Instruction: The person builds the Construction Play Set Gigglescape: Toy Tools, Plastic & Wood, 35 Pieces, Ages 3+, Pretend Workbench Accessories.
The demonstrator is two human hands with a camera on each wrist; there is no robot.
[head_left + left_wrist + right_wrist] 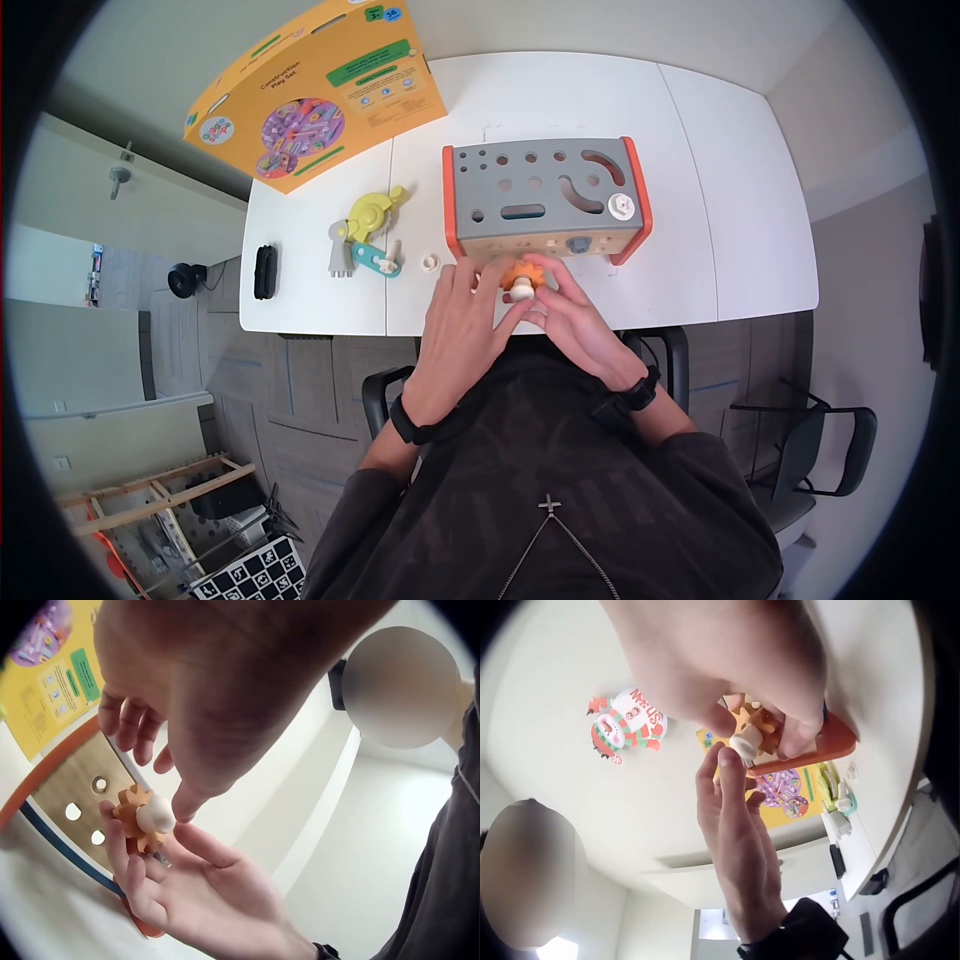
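My right hand (588,330) holds an orange toy gear (132,814) between its fingers and thumb, just in front of the toy workbench (520,180). A white round-headed peg (157,815) sticks out from the gear's middle, facing my body. My left hand (455,325) reaches in from the other side, its thumb tip at the peg's head. The left hand's other fingers stand apart from the gear in the left wrist view. The workbench has a grey top with holes and slots, orange side panels and a wooden front.
A white nut (430,262) lies left of the workbench. Further left are a yellow-green toy saw (370,214), a teal piece (372,257) and a black case (265,272). A large yellow box (370,125) stands at the back left. A white hex-shaped piece (621,206) sits on the workbench top.
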